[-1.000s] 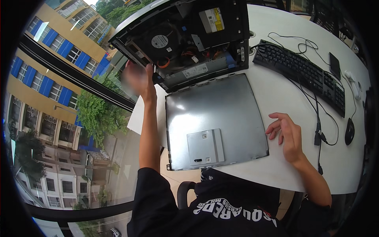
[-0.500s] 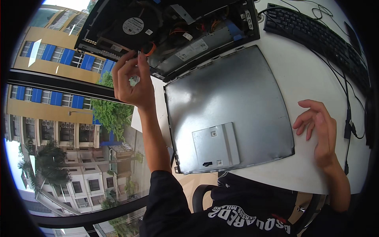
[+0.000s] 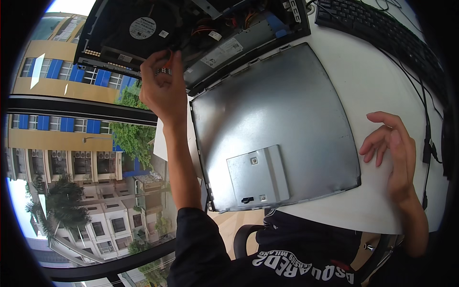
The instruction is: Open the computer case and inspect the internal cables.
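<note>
My left hand is closed in a pinch around a small orange piece, mostly covered by the fingers, so its kind cannot be made out. It is held at the near edge of an opened desktop computer case, next to the round black fan with a pale label. A silvery metal side panel lies inner face up on the table between my hands, with a raised plate near its front edge. Beyond the panel's right edge, my right hand holds nothing, its fingers loosely bent and apart.
A black keyboard sits at the back right of the white table, with black cables running down the right side. Inside the case are a labelled metal power supply and coloured wires. A window fills the left.
The orange piece has turned and is now more hidden behind my left fingers. The case and panel sit slightly farther left in view. My right hand stays by the panel.
</note>
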Tool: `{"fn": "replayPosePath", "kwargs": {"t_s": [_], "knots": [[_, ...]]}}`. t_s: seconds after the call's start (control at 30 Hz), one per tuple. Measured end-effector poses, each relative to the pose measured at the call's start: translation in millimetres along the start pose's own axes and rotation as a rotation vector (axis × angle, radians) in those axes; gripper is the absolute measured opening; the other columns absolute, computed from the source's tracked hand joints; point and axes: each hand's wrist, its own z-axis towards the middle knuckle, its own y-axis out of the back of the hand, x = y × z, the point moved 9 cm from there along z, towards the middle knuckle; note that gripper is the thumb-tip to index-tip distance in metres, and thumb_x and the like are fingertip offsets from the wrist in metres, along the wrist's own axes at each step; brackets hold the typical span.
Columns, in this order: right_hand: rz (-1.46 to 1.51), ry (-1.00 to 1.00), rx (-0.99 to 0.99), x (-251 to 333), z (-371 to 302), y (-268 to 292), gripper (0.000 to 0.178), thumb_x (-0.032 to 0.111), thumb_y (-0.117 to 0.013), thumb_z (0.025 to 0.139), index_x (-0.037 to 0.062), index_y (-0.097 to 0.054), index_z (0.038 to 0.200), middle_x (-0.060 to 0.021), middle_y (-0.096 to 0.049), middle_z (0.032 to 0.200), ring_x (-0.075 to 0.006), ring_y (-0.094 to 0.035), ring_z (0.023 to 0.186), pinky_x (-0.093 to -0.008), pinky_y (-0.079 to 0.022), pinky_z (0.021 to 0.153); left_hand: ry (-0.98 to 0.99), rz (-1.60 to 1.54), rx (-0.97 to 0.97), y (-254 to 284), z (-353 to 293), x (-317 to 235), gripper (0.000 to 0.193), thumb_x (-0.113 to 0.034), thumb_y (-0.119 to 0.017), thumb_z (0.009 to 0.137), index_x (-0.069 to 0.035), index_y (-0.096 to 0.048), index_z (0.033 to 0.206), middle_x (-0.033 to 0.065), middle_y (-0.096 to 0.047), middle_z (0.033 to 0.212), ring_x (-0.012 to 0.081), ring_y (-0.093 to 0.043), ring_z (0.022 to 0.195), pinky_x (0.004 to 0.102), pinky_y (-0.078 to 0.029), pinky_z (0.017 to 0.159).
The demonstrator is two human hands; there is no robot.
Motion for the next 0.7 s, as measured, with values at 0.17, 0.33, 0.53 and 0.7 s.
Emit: {"fn": "replayPosePath", "kwargs": {"t_s": [0.17,0.33,0.53,0.7], "knots": [[0.001,0.000,-0.004,-1.6,0.0,0.0,0.052,0.033,-0.033,0.105,-0.0042,-0.058,0.129,-0.0087,-0.069,0.075,-0.0120,-0.060,0.065,-0.0258,-0.040,0.057,0.126,-0.092,-0.016,-0.4,0.0,6.4,0.036,-0.017,-0.084,0.089,-0.001,-0.060,0.110,0.0045,-0.073,0.078,0.0044,-0.057,0.049,0.0196,-0.039,0.050],[0.000,0.007,-0.013,-0.3,0.5,0.9,0.049,0.030,-0.034,0.105,-0.0043,-0.058,0.130,-0.0082,-0.068,0.075,-0.0115,-0.059,0.064,-0.0252,-0.040,0.056,0.077,-0.030,0.004,-2.3,3.3,7.7,0.031,-0.017,-0.080,0.092,-0.002,-0.056,0.106,0.0045,-0.070,0.076,0.0068,-0.062,0.051,0.0207,-0.041,0.051],[-0.010,0.007,-0.014,-0.3,2.3,0.6,0.047,0.028,-0.034,0.105,-0.0043,-0.058,0.131,-0.0077,-0.068,0.074,-0.0111,-0.059,0.062,-0.0251,-0.040,0.056,0.002,-0.012,-0.008,-2.9,2.3,6.3,0.020,-0.011,-0.076,0.094,-0.003,-0.059,0.101,0.0042,-0.070,0.071,0.0076,-0.065,0.054,0.0212,-0.043,0.052],[-0.003,0.009,-0.015,0.0,2.1,-2.4,0.047,0.028,-0.035,0.105,-0.0041,-0.058,0.131,-0.0072,-0.068,0.073,-0.0108,-0.059,0.062,-0.0246,-0.040,0.055,-0.044,-0.144,-0.020,-0.7,-0.3,0.5,0.017,-0.008,-0.075,0.094,-0.003,-0.060,0.101,0.0046,-0.071,0.071,0.0059,-0.063,0.053,0.0200,-0.042,0.051]]}}
